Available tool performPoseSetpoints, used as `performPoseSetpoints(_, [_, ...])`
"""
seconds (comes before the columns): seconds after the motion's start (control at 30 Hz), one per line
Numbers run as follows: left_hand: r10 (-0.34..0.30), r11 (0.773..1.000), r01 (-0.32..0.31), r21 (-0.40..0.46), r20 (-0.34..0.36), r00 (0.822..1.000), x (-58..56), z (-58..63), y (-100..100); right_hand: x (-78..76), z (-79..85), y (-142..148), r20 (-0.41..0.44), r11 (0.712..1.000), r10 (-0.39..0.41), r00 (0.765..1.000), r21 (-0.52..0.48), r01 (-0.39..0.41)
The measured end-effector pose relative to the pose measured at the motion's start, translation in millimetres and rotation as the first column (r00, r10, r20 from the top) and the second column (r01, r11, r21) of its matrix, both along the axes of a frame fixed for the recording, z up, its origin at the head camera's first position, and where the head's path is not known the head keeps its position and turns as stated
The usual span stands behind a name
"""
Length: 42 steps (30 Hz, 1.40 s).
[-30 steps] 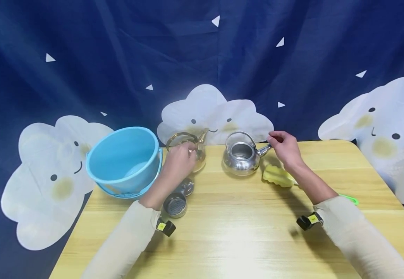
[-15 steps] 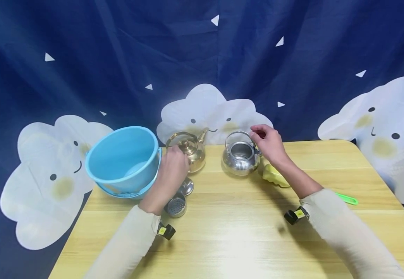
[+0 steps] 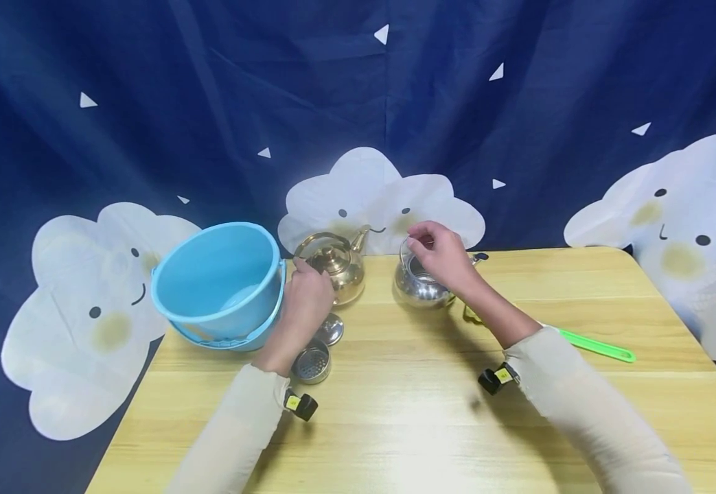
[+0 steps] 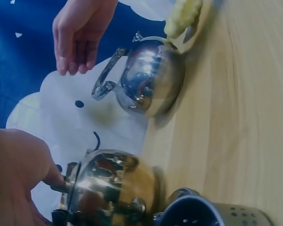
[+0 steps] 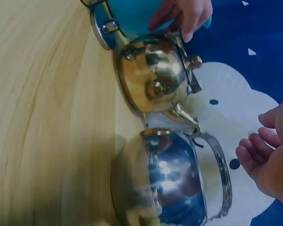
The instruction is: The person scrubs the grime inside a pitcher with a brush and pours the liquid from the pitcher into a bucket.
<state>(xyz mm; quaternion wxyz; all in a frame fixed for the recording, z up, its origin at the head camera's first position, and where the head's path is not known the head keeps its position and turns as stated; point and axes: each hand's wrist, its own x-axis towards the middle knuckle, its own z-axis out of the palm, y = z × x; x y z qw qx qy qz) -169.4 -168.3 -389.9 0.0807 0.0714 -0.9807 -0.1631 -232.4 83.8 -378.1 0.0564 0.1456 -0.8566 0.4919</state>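
Note:
My left hand (image 3: 305, 295) is at the left end of the gold kettle's handle (image 3: 317, 237); in the right wrist view its thumb and fingers stand around that end, pinching it. The gold kettle (image 3: 348, 280) wears its knobbed lid and stands with its spout to the right. My right hand (image 3: 441, 254) hovers over the silver kettle (image 3: 421, 293) with loosely bent fingers and holds nothing; the left wrist view shows a gap between its fingertips and the raised handle (image 4: 106, 70). The silver kettle has no lid on, and its dark-tipped spout points right.
A light blue bucket (image 3: 265, 291) stands left of the gold kettle. A silver lid (image 3: 331, 330) and a perforated strainer (image 3: 312, 363) lie near my left wrist. Under my right forearm lies a brush with a yellow sponge head (image 4: 183, 18) and green handle (image 3: 598, 346).
My right hand has moved left from the silver kettle's spout to above its handle. My left hand has drawn back from the gold kettle's lid to the left end of its handle.

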Motion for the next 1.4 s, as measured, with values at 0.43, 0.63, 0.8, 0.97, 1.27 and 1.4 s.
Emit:
performPoseSetpoints(0.43, [0.075, 0.969, -0.088, 0.229, 0.064, 0.995, -13.1, -18.6, -7, 1.5, 6.6, -41, -0.114, 0.970, 0.159, 0.981, 0.201, -0.133])
performPoseSetpoints(0.63, [0.079, 0.972, -0.080, 0.222, 0.016, 0.997, -15.1, -23.6, -11, -4.3, 4.1, -63, -0.186, 0.925, 0.268, 0.945, 0.323, -0.199])
performPoseSetpoints(0.8, [0.033, 0.985, -0.027, 0.171, -0.036, 0.999, -14.6, -27.3, -12, -8.2, 0.0, -77, -0.236, 0.907, 0.299, 0.925, 0.371, -0.198])
performPoseSetpoints(0.97, [0.034, 0.988, -0.030, 0.155, -0.024, 0.999, -12.0, -27.1, -10, -11.7, -4.9, -87, -0.278, 0.898, 0.322, 0.905, 0.392, -0.199])
performPoseSetpoints(1.27, [0.020, 0.993, -0.021, 0.116, 0.005, 1.000, -9.6, -26.9, -9, -13.3, -6.0, -102, -0.340, 0.887, 0.363, 0.868, 0.411, -0.210])
performPoseSetpoints(1.4, [0.014, 0.993, -0.015, 0.114, 0.010, 1.000, -8.0, -26.3, -7, -14.3, -9.5, -106, -0.337, 0.871, 0.378, 0.863, 0.444, -0.208])
